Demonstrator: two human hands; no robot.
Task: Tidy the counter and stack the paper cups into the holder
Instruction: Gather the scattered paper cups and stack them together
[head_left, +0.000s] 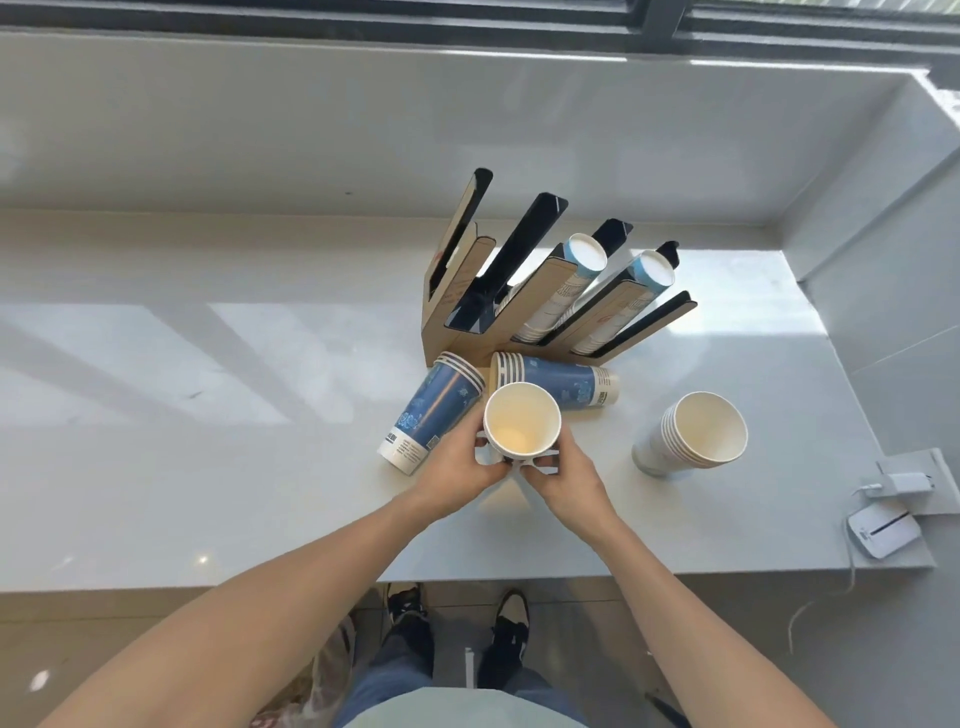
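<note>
A tan cup holder (441, 340) with black slanted slots stands at the back of the white counter; its two right slots hold cup stacks (582, 265), its two left slots look empty. Both my hands hold an upright stack of paper cups (522, 423) just above the counter, open mouth facing me. My left hand (457, 467) grips its left side, my right hand (563, 478) its right. Two blue cup stacks lie on their sides in front of the holder: one to the left (431, 413), one behind the held stack (566, 384). Another stack (691, 434) stands to the right.
A small white device (880, 532) with a cable and a white bracket (909, 480) sit at the counter's right front corner. A grey wall bounds the right side. Windows run behind the counter. My shoes show on the floor below the front edge.
</note>
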